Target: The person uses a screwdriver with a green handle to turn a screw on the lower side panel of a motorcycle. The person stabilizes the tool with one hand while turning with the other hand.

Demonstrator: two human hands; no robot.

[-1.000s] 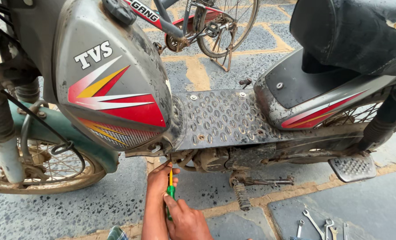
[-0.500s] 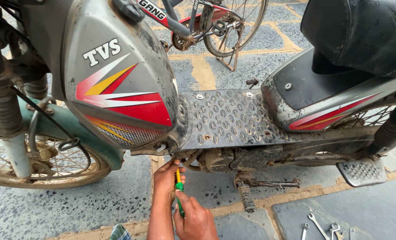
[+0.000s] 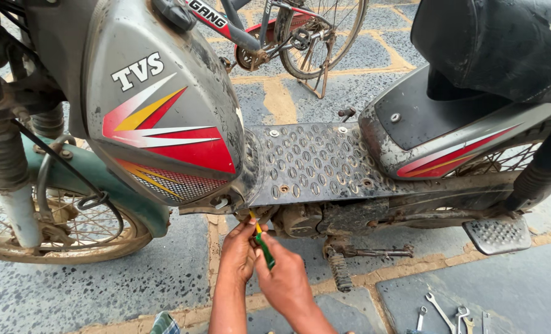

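A: In the head view, what are the two hands doing?

B: The right hand [image 3: 286, 283] is gripping one screwdriver [image 3: 262, 241] with a green and yellow handle, its fingers wrapping tight around it. The left hand [image 3: 238, 250] is steadying the tool near its tip, fingers pinching narrowly around the shaft. The tip is pointing up under the near edge of the moped [image 3: 164, 124], just left of the engine [image 3: 303, 219].

A: What else is lying around?

B: One perforated footboard [image 3: 316, 167] is sitting above the hands. One bicycle [image 3: 294, 37] is standing far behind. About four wrenches [image 3: 452, 312] are lying on the pavement [image 3: 96, 291], near right.
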